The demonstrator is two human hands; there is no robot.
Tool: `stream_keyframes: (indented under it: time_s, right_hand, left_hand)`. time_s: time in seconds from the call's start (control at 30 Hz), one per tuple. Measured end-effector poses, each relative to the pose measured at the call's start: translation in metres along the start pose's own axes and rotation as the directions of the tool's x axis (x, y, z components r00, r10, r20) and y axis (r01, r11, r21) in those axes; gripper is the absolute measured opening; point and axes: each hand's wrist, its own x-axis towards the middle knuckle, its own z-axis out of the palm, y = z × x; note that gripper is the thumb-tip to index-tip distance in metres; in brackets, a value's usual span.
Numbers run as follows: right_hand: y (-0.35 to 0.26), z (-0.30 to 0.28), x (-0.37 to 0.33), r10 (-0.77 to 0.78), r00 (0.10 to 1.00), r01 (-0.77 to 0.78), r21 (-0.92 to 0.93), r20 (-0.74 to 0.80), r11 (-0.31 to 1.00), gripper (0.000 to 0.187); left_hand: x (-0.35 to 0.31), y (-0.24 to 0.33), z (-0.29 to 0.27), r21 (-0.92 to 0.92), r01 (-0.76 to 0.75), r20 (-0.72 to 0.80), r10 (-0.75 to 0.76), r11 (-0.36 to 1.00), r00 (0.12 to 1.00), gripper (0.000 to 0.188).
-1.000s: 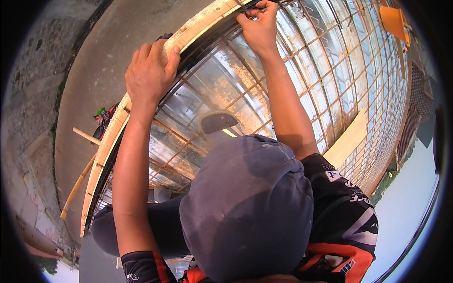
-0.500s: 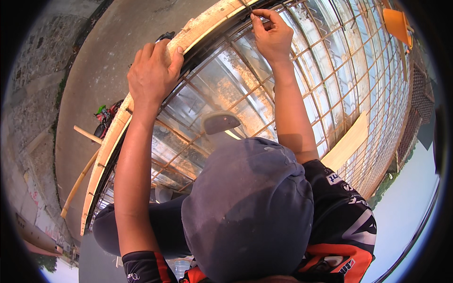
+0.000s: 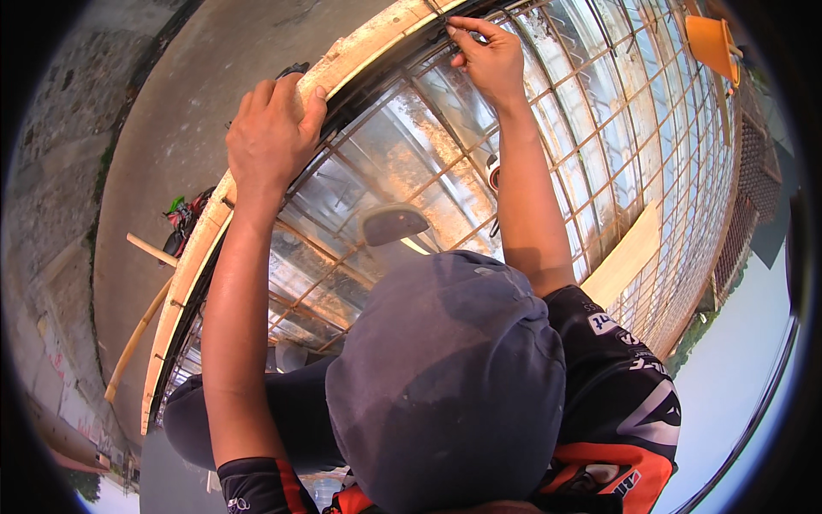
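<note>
My left hand (image 3: 276,130) is closed over a long pale wooden board (image 3: 360,53), its thumb on the near side and fingers over the outer edge. My right hand (image 3: 492,62) is raised near the board's upper stretch, with thumb and forefinger pinched together beside dark thin rods at the board's inner edge. What the pinch holds is too small to make out. Beneath my arms spreads a grid of rusty steel bars (image 3: 467,154) over shiny metal sheeting (image 3: 364,141) stained with tan dust.
The board runs along an edge, with grey paved ground (image 3: 214,86) far below. Down there are a motorcycle (image 3: 181,224) and a wooden pole (image 3: 137,343). A loose plank (image 3: 629,257) lies on the bars at right. An orange container (image 3: 712,44) stands at the far right.
My right hand has shifted slightly left along the board's inner edge, still pinched. My left hand keeps its hold on the board. The whole view has moved a little.
</note>
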Motion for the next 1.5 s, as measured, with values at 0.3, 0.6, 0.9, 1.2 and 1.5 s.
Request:
stream_keyframes:
  time_s: [0.3, 0.6, 0.9, 1.2, 1.5]
  right_hand:
    - [-0.002, -0.009, -0.002, 0.183, 0.960, -0.195, 0.038, 0.210, 0.980, 0.031]
    - [0.001, 0.020, -0.028, -0.232, 0.947, 0.171, -0.264, -0.223, 0.949, 0.030]
    - [0.013, 0.047, -0.031, -0.146, 0.948, 0.166, 0.049, -0.284, 0.985, 0.036]
    - [0.000, 0.042, -0.025, 0.125, 0.985, -0.082, 0.320, -0.116, 0.944, 0.037]
    - [0.001, 0.048, -0.003, -0.054, 0.977, 0.001, -0.246, -0.208, 0.969, 0.031]
  left_hand:
    - [0.001, 0.001, 0.001, 0.018, -0.002, -0.012, 0.003, 1.000, 1.000, 0.043]
    - [-0.001, 0.003, -0.003, 0.001, 0.025, 0.024, -0.025, 1.000, 0.999, 0.047]
    - [0.000, 0.003, -0.002, 0.015, 0.009, 0.007, -0.009, 1.000, 1.000, 0.046]
    - [-0.002, 0.001, -0.001, 0.015, 0.017, 0.003, -0.017, 1.000, 1.000, 0.046]
    - [0.000, 0.002, 0.000, 0.010, 0.006, -0.002, -0.006, 1.000, 1.000, 0.046]
